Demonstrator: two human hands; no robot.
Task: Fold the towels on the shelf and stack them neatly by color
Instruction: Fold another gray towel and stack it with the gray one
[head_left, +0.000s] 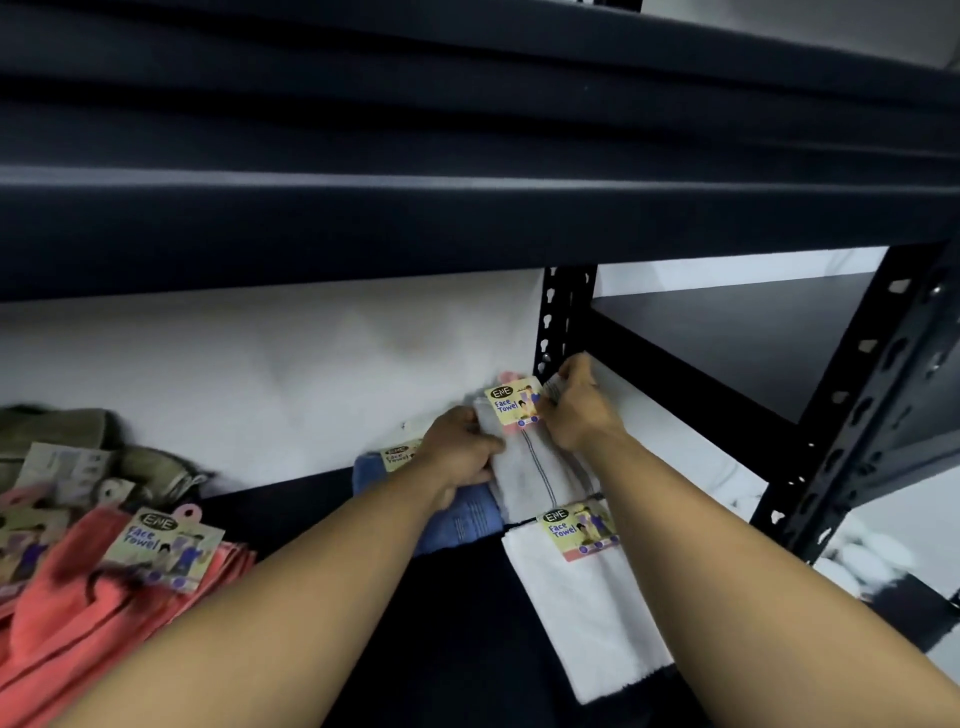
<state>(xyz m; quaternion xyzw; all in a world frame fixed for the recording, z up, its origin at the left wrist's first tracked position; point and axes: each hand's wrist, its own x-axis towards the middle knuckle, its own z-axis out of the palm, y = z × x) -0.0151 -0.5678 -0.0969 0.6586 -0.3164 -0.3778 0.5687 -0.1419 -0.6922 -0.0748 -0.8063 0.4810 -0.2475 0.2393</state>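
A grey towel (540, 467) with a "Face Towel" tag lies folded at the back right of the dark shelf (457, 623). My left hand (460, 449) grips its left edge. My right hand (576, 410) pinches its far right corner beside the tag. A blue towel (467, 519) sits just left of it, partly under my left hand. A white towel (587, 613) with its own tag lies in front of the grey one. Coral towels (98, 613) lie in a loose pile at the left, and olive towels (78, 441) are behind them.
The upper shelf's dark beam (467, 223) hangs low over the work area. A black perforated upright (563, 317) stands right behind the grey towel, and another post (857, 405) rises at the right. A white wall backs the shelf.
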